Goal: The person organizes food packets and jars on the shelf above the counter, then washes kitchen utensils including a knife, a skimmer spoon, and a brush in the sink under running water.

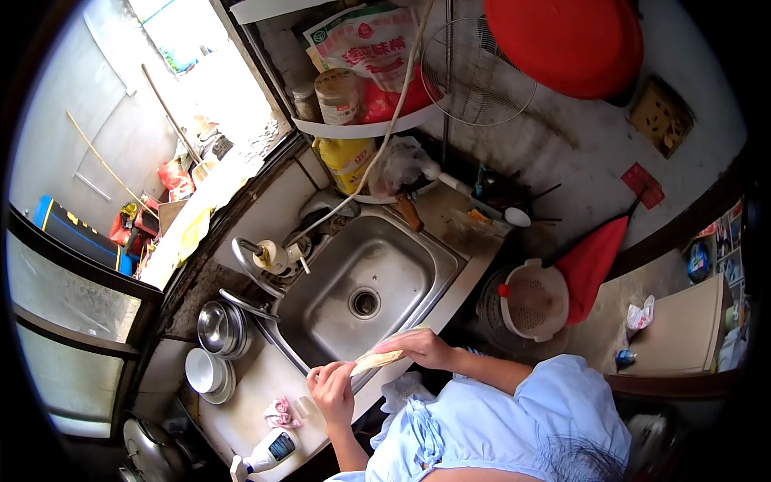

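Between my two hands is a long, pale-yellow thing (376, 360), slender and slightly ridged; I cannot make out its exact kind. It lies slantwise over the near edge of the steel sink (353, 277). My left hand (331, 392) grips its lower left end with the fingers closed. Around the upper right part, my right hand (426, 347) is closed, hiding some of it under the fingers. The sink's basin shows bare metal and a round drain (365, 303). A faucet (273, 255) stands at the sink's left side.
Steel bowls (221, 328) and white bowls (207, 373) are stacked left of the sink. A pink cloth (283, 413) and a spray bottle (271, 450) lie on the counter. Above are shelves with a jar (337, 95). A perforated white basket (536, 301) stands at right.
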Tool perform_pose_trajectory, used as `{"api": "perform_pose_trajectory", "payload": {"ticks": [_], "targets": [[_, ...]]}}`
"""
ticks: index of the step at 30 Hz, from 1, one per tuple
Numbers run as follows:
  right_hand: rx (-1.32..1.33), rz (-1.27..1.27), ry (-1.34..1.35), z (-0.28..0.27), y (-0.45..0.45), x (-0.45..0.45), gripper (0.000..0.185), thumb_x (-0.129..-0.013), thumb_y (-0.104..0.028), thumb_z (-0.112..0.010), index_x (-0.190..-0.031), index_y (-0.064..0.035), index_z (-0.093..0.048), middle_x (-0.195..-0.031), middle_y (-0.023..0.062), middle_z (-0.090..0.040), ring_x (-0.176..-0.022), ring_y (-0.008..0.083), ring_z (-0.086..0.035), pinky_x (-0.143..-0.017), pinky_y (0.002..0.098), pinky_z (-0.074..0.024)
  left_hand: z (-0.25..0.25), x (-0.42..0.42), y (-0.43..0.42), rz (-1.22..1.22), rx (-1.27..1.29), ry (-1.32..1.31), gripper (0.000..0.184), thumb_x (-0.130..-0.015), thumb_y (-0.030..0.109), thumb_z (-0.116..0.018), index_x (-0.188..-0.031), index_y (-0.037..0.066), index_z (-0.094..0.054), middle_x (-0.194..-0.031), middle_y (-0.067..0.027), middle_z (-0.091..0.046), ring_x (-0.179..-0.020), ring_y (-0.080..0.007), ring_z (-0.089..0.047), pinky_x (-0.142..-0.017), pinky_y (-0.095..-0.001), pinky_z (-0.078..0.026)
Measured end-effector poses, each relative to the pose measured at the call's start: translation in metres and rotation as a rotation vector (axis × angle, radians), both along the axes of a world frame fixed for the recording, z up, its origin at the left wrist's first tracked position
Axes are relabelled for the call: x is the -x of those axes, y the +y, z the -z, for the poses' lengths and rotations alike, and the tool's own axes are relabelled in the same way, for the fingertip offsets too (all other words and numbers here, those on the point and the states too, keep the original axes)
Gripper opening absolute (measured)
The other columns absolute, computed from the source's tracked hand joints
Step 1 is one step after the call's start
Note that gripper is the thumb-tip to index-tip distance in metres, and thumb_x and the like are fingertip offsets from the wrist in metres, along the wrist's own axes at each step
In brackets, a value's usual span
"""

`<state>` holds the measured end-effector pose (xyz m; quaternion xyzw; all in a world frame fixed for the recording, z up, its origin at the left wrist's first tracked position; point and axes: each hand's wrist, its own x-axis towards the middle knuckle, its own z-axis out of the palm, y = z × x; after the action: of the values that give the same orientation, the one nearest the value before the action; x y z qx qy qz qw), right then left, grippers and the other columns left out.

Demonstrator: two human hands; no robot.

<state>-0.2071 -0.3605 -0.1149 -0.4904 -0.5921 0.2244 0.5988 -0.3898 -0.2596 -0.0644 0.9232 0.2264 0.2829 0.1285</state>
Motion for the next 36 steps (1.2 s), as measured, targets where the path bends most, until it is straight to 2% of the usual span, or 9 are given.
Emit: {"api": "perform_pose_trajectory", "payload": {"ticks": [2, 4, 5, 8, 16, 22, 29, 34, 36], "targets": [[-0.013, 0.030, -0.011, -0.007, 0.000, 0.000, 0.024, -0.075, 0.001, -0.051, -0.097, -0.0012, -0.058, -0.094, 0.0115, -0.061, -0.085, 0.0253, -0.060, -0.074, 0.0308, -0.0471, 0.000, 0.000, 0.000, 0.005, -0.027, 0.024, 0.026, -0.065, 0.009, -0.063, -0.091, 0.006, -0.061, -0.080, -0.0048, -0.061, -0.083, -0.0192, -0.056, -0.077, -0.0328, -0.036], [-0.029, 0.062, -0.023, -0.013, -0.001, -0.001, 0.022, -0.075, 0.002, -0.051, -0.096, -0.0013, -0.059, -0.090, 0.0113, -0.062, -0.082, 0.0248, -0.061, -0.072, 0.0297, -0.0474, 0.003, 0.003, -0.001, -0.122, 0.199, -0.245, 0.062, -0.065, 0.028, -0.069, -0.117, 0.003, -0.045, -0.098, -0.0113, -0.058, -0.100, -0.0234, -0.050, -0.088, -0.0364, -0.032], [0.022, 0.082, 0.040, -0.015, -0.003, -0.002, 0.021, -0.076, 0.001, -0.050, -0.095, -0.0015, -0.059, -0.089, 0.0109, -0.062, -0.082, 0.0234, -0.061, -0.072, 0.0287, -0.0472, 0.019, 0.009, 0.001, -0.137, 0.532, -0.485, 0.098, -0.050, 0.048, -0.072, -0.127, 0.002, -0.031, -0.116, -0.0132, -0.048, -0.110, -0.0251, -0.042, -0.092, -0.0366, -0.029], [0.082, 0.130, 0.160, -0.024, -0.005, -0.003, 0.019, -0.078, 0.001, -0.049, -0.093, -0.0012, -0.060, -0.087, 0.0100, -0.063, -0.080, 0.0199, -0.061, -0.071, 0.0265, -0.0466, 0.035, 0.009, 0.013, 0.013, 0.908, -0.748, 0.116, -0.046, 0.060, -0.070, -0.132, 0.002, -0.018, -0.122, -0.0157, -0.041, -0.116, -0.0247, -0.036, -0.095, -0.0355, -0.027], [0.174, 0.180, 0.289, -0.044, 0.008, -0.005, 0.019, -0.082, -0.002, -0.045, -0.093, -0.0044, -0.061, -0.078, 0.0073, -0.062, -0.068, 0.0079, -0.055, -0.064, 0.0224, -0.0438, 0.053, -0.015, 0.008, 0.357, 1.260, -0.580, 0.060, -0.071, 0.041, -0.064, -0.111, -0.001, -0.048, -0.108, -0.0135, -0.053, -0.101, -0.0202, -0.050, -0.085, -0.0330, -0.039], [0.241, 0.165, 0.417, -0.039, 0.015, -0.016, 0.019, -0.087, -0.014, -0.046, -0.094, -0.0011, -0.058, -0.072, 0.0022, -0.058, -0.063, 0.0061, -0.049, -0.059, 0.0223, -0.0425, 0.081, -0.010, 0.003, -0.185, 1.226, -0.775, 0.021, -0.078, 0.019, -0.060, -0.088, 0.001, -0.055, -0.078, -0.0016, -0.056, -0.067, -0.0090, -0.052, -0.059, -0.0215, -0.043], [0.242, -0.102, 0.328, -0.027, 0.019, -0.025, 0.024, -0.082, -0.009, -0.054, -0.104, -0.0003, -0.052, -0.104, 0.0083, -0.054, -0.100, 0.0151, -0.050, -0.086, 0.0280, -0.0384, 0.059, -0.011, 0.003, -0.203, 1.064, -0.859, 0.022, -0.077, 0.021, -0.061, -0.086, 0.001, -0.054, -0.076, -0.0015, -0.056, -0.064, -0.0080, -0.052, -0.057, -0.0211, -0.042], [-0.018, 0.029, -0.011, -0.071, 0.052, -0.041, 0.024, -0.078, -0.009, -0.058, -0.099, 0.0024, -0.054, -0.085, 0.0100, -0.061, -0.067, 0.0140, -0.061, -0.057, 0.0257, -0.0504, -0.042, -0.048, 0.059, -0.003, 1.132, -0.829, 0.030, -0.075, 0.012, -0.058, -0.100, 0.002, -0.044, -0.068, -0.0050, -0.052, -0.043, -0.0087, -0.046, -0.033, -0.0228, -0.043], [-0.011, 0.140, 0.226, -0.117, 0.082, -0.064, 0.022, -0.082, -0.019, -0.055, -0.081, 0.0036, -0.056, -0.061, 0.0051, -0.059, -0.053, 0.0099, -0.058, -0.046, 0.0227, -0.0476, -0.112, -0.089, 0.083, 0.076, 1.073, -0.868, 0.032, -0.075, 0.015, -0.058, -0.100, 0.000, -0.044, -0.071, -0.0062, -0.052, -0.044, -0.0091, -0.047, -0.033, -0.0226, -0.043]]}}
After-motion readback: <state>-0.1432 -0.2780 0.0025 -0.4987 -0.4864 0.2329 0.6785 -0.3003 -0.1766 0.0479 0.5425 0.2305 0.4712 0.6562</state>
